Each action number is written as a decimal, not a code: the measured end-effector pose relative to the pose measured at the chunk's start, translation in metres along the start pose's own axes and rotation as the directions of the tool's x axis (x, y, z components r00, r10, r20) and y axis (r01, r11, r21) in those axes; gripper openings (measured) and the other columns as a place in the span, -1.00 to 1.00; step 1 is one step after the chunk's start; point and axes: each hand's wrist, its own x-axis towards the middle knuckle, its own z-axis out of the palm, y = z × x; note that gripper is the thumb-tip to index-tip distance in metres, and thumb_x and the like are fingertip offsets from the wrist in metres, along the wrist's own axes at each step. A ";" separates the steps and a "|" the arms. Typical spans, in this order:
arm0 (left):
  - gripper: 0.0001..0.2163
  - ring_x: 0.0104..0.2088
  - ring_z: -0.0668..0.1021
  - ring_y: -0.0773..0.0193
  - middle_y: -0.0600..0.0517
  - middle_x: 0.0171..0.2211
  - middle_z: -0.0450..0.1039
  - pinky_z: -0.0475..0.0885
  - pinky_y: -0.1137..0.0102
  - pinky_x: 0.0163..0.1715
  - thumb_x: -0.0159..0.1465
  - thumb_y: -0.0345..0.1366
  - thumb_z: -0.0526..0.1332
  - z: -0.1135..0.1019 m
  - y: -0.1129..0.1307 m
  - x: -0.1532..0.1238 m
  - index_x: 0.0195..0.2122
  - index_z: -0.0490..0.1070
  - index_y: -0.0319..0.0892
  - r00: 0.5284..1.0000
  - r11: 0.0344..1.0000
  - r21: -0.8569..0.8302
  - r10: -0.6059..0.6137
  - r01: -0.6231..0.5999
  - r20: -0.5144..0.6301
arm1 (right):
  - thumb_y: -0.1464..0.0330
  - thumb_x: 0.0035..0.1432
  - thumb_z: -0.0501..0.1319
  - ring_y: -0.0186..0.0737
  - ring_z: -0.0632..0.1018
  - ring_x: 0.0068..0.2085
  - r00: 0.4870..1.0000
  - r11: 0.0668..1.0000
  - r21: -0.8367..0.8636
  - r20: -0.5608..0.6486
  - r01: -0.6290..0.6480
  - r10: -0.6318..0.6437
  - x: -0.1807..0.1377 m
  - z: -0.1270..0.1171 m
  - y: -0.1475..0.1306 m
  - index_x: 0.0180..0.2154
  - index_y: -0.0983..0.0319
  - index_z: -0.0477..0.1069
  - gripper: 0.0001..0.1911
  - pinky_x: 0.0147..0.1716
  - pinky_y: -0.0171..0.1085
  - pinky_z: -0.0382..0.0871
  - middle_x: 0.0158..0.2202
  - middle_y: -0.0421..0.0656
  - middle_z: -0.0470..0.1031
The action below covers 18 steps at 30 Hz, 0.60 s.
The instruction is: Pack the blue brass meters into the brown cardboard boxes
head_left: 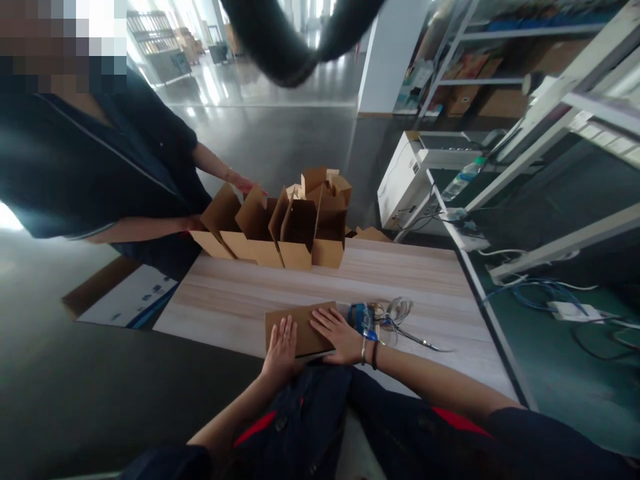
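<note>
A flat brown cardboard piece [299, 321] lies at the near edge of the light wooden table [400, 280]. My left hand [281, 350] rests flat on its near left part, fingers stretched out. My right hand [336, 335] lies flat on its right end, fingers spread; bracelets circle that wrist. Neither hand grips the cardboard. Just right of my right hand lies a blue item with wires [380, 317].
Several open folded cardboard boxes [280, 227] stand in a row at the table's far edge. A person in dark clothes stands at the far left, one hand [243, 182] by the boxes. A white machine [405, 177] and metal shelving [550, 100] stand to the right.
</note>
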 end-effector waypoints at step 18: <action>-0.46 0.23 0.17 -0.19 -0.44 0.17 0.17 0.14 -0.03 0.16 0.19 -0.24 0.12 -0.015 -0.087 0.069 0.15 0.19 -0.50 0.747 0.701 -0.414 -0.661 0.581 -0.071 | 0.42 0.23 0.06 -0.20 0.49 -0.20 0.715 0.749 -0.094 -0.396 -0.656 0.576 0.036 -0.121 0.017 -0.37 0.27 0.45 -0.79 -0.36 -0.33 0.27 -0.23 -0.04 0.47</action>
